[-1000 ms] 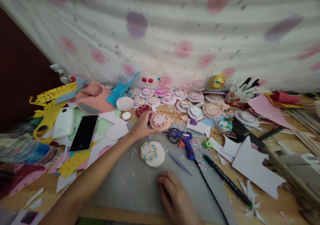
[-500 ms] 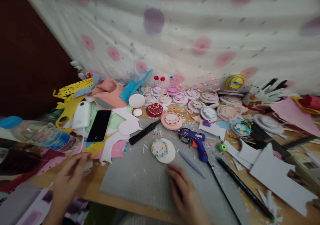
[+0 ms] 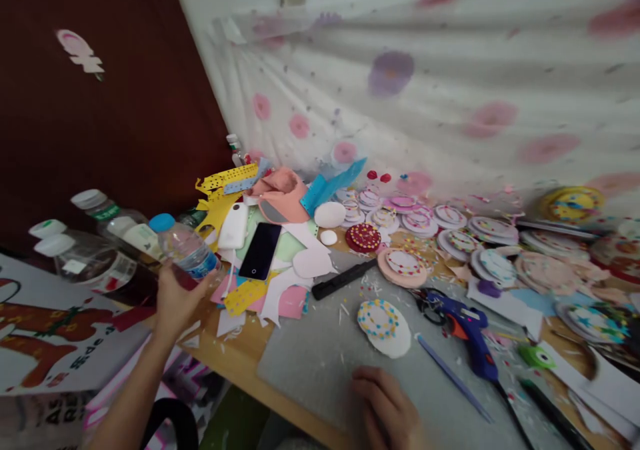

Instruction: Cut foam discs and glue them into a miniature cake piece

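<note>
My left hand (image 3: 180,298) reaches to the left side of the table, its thumb and fingers around the lower part of a clear plastic bottle (image 3: 186,245) with a blue cap. My right hand (image 3: 387,407) rests loosely curled on the grey cutting mat (image 3: 310,357), with nothing visible in it. Just beyond it lies a white foam disc (image 3: 397,340), overlapped by a smaller disc (image 3: 377,318) ringed with blue and yellow beads. A thin lilac stick (image 3: 453,377) and a blue glue gun (image 3: 467,327) lie to the right of the discs.
Two dark-drink bottles (image 3: 95,267) stand at the far left. A black phone (image 3: 260,250), a white device (image 3: 233,226) and foam scraps (image 3: 250,295) cover the left side. Several decorated hats (image 3: 403,263) line the back by the curtain (image 3: 320,97). A black cutter (image 3: 345,279) crosses the mat edge.
The view has turned left, bringing more bottles and the door into sight. My left hand has moved forward onto the blue-capped bottle. My right hand has drawn back slightly from the discs and curled.
</note>
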`<state>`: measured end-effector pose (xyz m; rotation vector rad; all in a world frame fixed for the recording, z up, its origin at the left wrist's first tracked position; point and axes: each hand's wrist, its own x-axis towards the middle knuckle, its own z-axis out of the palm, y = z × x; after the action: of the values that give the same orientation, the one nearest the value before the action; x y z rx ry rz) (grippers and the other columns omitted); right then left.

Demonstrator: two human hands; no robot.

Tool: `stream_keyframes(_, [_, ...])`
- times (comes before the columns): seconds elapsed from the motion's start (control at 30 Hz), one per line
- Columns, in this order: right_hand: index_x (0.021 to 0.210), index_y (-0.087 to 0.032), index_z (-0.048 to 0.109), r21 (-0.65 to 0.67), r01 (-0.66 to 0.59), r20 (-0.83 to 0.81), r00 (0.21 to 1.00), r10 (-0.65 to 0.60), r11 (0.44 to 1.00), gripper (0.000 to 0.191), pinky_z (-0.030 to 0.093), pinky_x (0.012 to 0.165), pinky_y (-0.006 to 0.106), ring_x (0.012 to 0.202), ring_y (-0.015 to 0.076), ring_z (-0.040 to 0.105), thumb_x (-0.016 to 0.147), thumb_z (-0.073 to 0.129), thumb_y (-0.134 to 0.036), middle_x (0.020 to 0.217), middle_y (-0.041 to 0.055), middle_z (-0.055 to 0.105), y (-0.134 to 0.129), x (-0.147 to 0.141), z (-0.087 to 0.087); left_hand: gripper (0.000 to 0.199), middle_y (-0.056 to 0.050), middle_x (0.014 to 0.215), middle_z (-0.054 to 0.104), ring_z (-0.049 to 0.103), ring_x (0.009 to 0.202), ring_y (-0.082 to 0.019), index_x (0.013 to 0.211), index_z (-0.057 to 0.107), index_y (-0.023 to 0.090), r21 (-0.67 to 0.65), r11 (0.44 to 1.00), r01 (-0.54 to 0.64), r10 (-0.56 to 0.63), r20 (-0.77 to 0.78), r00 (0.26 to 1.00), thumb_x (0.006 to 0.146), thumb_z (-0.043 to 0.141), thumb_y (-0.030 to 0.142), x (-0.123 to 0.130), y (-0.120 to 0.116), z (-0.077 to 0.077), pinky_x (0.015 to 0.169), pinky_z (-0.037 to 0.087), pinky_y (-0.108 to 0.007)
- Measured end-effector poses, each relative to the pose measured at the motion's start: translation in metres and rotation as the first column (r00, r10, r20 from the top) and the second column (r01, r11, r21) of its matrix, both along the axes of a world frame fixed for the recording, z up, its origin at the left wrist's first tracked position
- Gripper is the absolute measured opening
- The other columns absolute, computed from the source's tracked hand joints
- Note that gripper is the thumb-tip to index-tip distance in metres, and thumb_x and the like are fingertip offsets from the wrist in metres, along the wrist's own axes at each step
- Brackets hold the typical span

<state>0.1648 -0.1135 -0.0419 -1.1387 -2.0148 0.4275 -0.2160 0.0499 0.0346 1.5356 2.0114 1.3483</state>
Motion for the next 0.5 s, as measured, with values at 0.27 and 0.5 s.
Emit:
stream_keyframes(0.27, [0.109,-0.023,0.055,0.002,-0.116,0.008,0.993,0.116,0.993,0.040,0.058,0.080,0.027,0.091,0.0189,0.068,0.078,0.044,0.000,0.103,0.0084,0.068,0.019,-0.037,-0.005,0.059,-0.008,0.104,0.067,0.064,0.101,-0.038,0.108,0.055,0.019,-0.090,0.992,-0.084,0.063,-0.209,0.976,0.066,0.075,0.055,0.004,0.007,0.004,0.084,0.051,-0.046])
stream_keyframes(0.5, [0.108,-0.024,0.057,-0.034,-0.135,-0.036,0.990,0.133,0.990,0.040,0.058,0.078,0.026,0.088,0.0179,0.068,0.080,0.043,0.001,0.100,0.0073,0.067,0.021,-0.042,-0.019,0.057,-0.009,0.099,0.070,0.067,0.086,-0.029,0.111,0.058,0.018,-0.151,0.989,0.012,-0.061,-0.323,0.945,0.071,0.070,0.057,0.006,0.017,0.006,0.075,0.051,-0.037])
